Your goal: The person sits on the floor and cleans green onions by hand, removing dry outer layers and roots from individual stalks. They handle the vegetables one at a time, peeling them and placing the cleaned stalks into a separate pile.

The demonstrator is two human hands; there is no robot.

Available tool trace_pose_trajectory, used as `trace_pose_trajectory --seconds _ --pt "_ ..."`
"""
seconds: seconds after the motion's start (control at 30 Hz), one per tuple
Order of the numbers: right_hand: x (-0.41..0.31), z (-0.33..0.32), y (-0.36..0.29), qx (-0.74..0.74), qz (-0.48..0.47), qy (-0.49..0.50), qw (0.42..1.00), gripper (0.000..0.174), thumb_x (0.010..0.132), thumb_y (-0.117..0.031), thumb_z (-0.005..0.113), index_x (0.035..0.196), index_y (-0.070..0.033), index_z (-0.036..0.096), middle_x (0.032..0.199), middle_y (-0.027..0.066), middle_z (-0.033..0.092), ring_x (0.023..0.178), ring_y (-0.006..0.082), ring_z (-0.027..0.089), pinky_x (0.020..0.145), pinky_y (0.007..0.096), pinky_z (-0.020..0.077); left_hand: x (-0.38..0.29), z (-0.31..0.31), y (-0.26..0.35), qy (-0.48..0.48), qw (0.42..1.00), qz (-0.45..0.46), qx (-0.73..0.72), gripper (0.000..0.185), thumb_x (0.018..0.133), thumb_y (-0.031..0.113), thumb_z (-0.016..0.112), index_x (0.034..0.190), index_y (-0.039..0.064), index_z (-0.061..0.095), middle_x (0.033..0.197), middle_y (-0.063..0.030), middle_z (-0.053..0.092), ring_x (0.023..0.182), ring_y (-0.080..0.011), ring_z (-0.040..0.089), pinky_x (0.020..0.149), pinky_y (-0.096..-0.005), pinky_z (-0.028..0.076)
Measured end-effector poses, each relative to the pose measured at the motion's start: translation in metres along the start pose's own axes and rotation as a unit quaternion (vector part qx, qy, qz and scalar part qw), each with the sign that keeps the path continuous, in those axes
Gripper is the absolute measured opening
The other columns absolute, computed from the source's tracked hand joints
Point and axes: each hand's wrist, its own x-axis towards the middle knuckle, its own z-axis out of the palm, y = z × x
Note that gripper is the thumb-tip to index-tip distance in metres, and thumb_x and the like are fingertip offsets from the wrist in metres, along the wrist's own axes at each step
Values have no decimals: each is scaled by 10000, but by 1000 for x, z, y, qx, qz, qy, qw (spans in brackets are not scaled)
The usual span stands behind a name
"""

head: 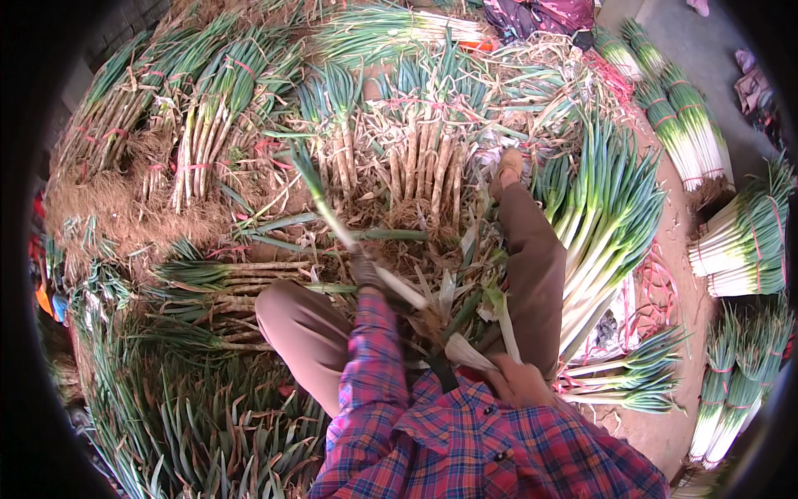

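My left hand (366, 272), in a dark glove, is closed around a single Welsh onion stalk (399, 285). The stalk slants across in front of me, its green leaves up to the left and its root end towards my lap. Low at the right, my bare right hand (522, 380) holds pale peeled onion sheaths (467, 352) by my shirt front; the fingertips are partly hidden. A whitish strip of onion leaf (508, 327) rises beside that hand. Loose, stripped leaves (464, 293) lie heaped between my legs.
Cleaned white-stemmed onions (592, 243) lie beside my right leg, with pink tape (654, 287) near them. Tied bundles (689, 137) stand along the right edge. Unpeeled, rooted bundles (212, 125) lie ahead and left. More onions (206, 424) fill the lower left.
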Motion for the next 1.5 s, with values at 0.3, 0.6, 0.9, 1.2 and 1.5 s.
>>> trace_pose_trajectory --seconds 0.3,0.6,0.9,1.2,1.5 --pt "117 -89 -1 279 -165 390 862 260 912 -149 508 1138 -33 566 667 6 580 504 145 494 495 286 427 -62 28 4 -421 890 -62 -162 233 926 257 518 757 101 557 526 51 438 414 -74 413 335 -244 408" --pt "228 -26 -35 340 -184 -184 904 393 920 -378 519 810 -12 608 685 19 609 483 105 510 464 279 423 -94 29 -48 -439 872 -195 -94 224 875 312 592 822 109 515 578 21 486 468 -131 486 489 -305 494" --pt "206 -10 23 404 65 -157 899 277 823 -180 628 934 74 626 760 85 646 636 145 618 562 252 465 -109 -1 -60 -487 699 -303 428 356 793 247 670 1060 34 568 839 -71 635 704 -202 618 667 -311 528" --pt "111 -3 29 421 -29 -195 885 324 864 -197 565 1074 49 561 789 52 608 671 95 563 590 240 459 -54 14 -45 -273 944 -114 -147 489 866 434 577 1070 -8 529 960 -117 585 898 -261 576 839 -440 496" --pt "149 1 -1 161 -234 82 955 317 847 -255 638 987 28 612 770 95 613 686 113 557 621 263 451 -126 53 -15 -328 944 45 -14 413 876 378 592 1043 13 495 887 -73 544 849 -228 572 806 -388 512"
